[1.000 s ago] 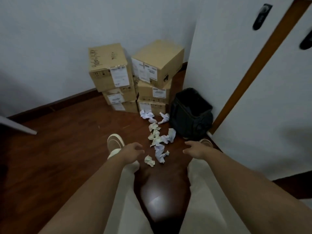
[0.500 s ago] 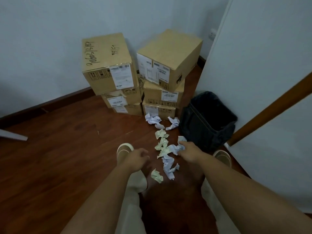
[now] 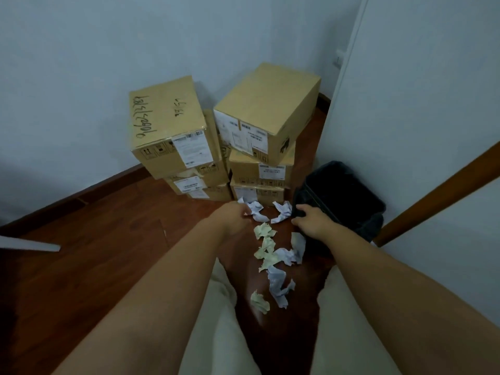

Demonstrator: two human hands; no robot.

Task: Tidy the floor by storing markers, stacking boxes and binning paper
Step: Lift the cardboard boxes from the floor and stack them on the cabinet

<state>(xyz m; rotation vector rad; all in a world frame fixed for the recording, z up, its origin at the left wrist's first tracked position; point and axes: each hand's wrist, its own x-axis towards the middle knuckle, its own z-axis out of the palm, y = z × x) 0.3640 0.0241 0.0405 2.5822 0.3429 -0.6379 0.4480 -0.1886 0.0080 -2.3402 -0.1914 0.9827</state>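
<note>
Several crumpled paper balls, white and pale green, lie in a trail on the dark wooden floor (image 3: 108, 239), from a white one (image 3: 257, 210) near the boxes to a green one (image 3: 260, 302) between my legs. My left hand (image 3: 233, 218) reaches the far white ball, its fingers blurred against it. My right hand (image 3: 311, 221) grips the near corner of the black bin (image 3: 374, 226), which stands right of the trail. Two stacks of cardboard boxes stand in the corner, the left stack (image 3: 167, 123) and the right stack (image 3: 266, 104). No markers are visible.
A white door with a brown wooden edge (image 3: 433, 197) stands close on the right, just behind the bin. Pale walls with a dark skirting board close the corner. A white flat object (image 3: 29, 245) juts in at the left edge. My light trouser legs fill the bottom.
I have leaned in closer to the corner. Both hands moved forward: the left up to the far white paper ball, the right from the paper trail onto the bin's corner.
</note>
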